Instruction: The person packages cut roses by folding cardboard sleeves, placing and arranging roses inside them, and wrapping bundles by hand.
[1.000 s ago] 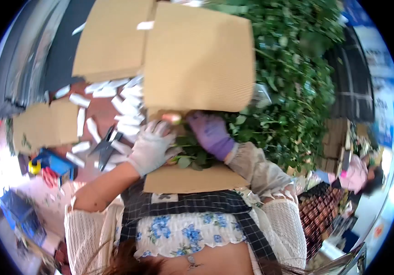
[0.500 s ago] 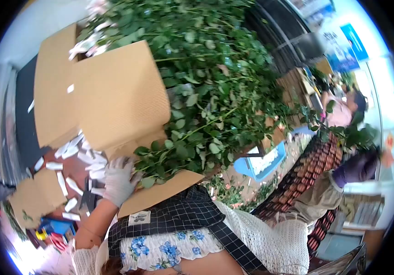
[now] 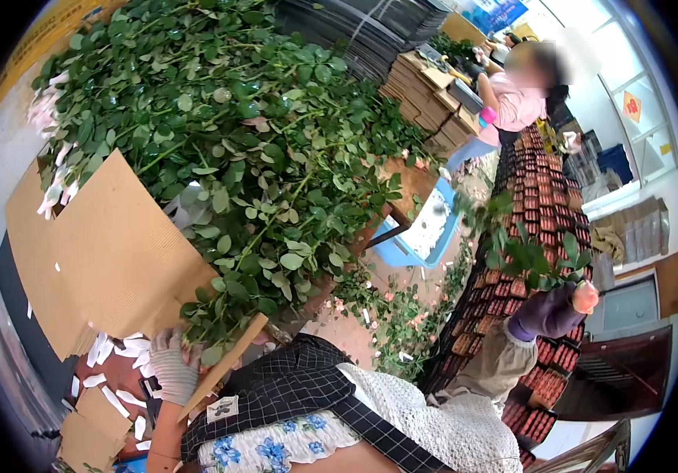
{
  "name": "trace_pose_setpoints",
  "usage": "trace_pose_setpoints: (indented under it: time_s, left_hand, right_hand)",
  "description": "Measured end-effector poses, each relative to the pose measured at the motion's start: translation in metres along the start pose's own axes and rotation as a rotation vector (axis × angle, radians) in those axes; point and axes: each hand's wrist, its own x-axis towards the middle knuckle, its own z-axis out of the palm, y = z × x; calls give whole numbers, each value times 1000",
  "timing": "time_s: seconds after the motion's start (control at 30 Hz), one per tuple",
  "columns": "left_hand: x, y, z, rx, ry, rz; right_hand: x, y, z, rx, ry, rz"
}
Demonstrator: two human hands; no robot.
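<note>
My left hand point(image 3: 175, 366), in a pale glove, lies at the near edge of the cardboard, its fingers apart and touching the lowest rose leaves. A large heap of leafy rose stems point(image 3: 228, 150) covers the bench, with wrapped pale blooms point(image 3: 49, 110) at its far left. Out to the right, my right hand point(image 3: 547, 317), in a purple glove, is closed around a rose point(image 3: 585, 297). The rose's pink bloom shows beside the fist and its leaves hang toward the heap. A bent cardboard sheet point(image 3: 118, 244) stands against the heap's left side.
White paper strips point(image 3: 114, 394) are scattered at lower left. A blue tub point(image 3: 443, 244) of white pieces stands on the floor among fallen leaves and petals. Stacked dark crates point(image 3: 528, 197) line the right side. A co-worker in pink point(image 3: 516, 102) stands beyond stacked cardboard point(image 3: 425, 98).
The view has turned right, so the heap and cardboard sit further left. My right hand has come lower in view, with the bloom now visible. My left hand stays by the cardboard.
</note>
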Motion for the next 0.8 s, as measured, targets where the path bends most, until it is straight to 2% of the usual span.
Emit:
trace_pose_setpoints:
  time_s: [0.03, 0.1, 0.17, 0.2, 0.27, 0.3, 0.33, 0.37, 0.43, 0.5, 0.57, 0.63, 0.67, 0.73, 0.77, 0.8]
  left_hand:
    - [0, 1, 0, 3, 5, -2]
    - [1, 4, -2, 4, 1, -13]
    - [4, 7, -8, 4, -16, -27]
    - [5, 1, -1, 2, 10, -4]
    - [6, 1, -4, -6, -16, -21]
    - [7, 2, -5, -8, -31, -30]
    - [7, 2, -4, 0, -1, -22]
    - [7, 2, -3, -4, -11, -26]
    - [13, 3, -5, 0, -38, -48]
    - [16, 7, -12, 1, -44, -61]
    - [14, 19, -32, -59, -1, -62]
    - [-7, -9, -42, -299, -109, -444]
    - [-21, -14, -57, -355, -45, -510]
    - [-12, 23, -91, -270, -17, -690]
    - [-3, 55, -109, -133, -70, -821]
    - [-17, 59, -115, -209, 79, -776]
  right_hand:
    - [13, -14, 7, -264, -107, -154]
    - [-9, 2, 2, -68, -370, 22]
    - [-65, 17, 2, -215, -593, 350]
    - [-104, 29, 2, -376, -855, 555]
    - [-165, 39, -9, -690, -1737, 827]
    - [-186, 46, -15, -621, -1939, 942]
    - [-230, 70, -30, -408, -1782, 1171]
    - [-233, 68, -17, -358, -1560, 1266]
    - [-268, 106, 12, -501, -1471, 1016]
    - [-278, 138, 60, -334, -1217, 994]
    - [-266, 175, 123, -309, -1168, 1038]
    - [-265, 231, 188, -303, -1137, 905]
    - [-257, 258, 223, -346, -1179, 821]
    - [-263, 312, 287, -454, -1239, 708]
    - [-272, 334, 314, -520, -1278, 675]
    - [-282, 347, 332, -586, -1318, 639]
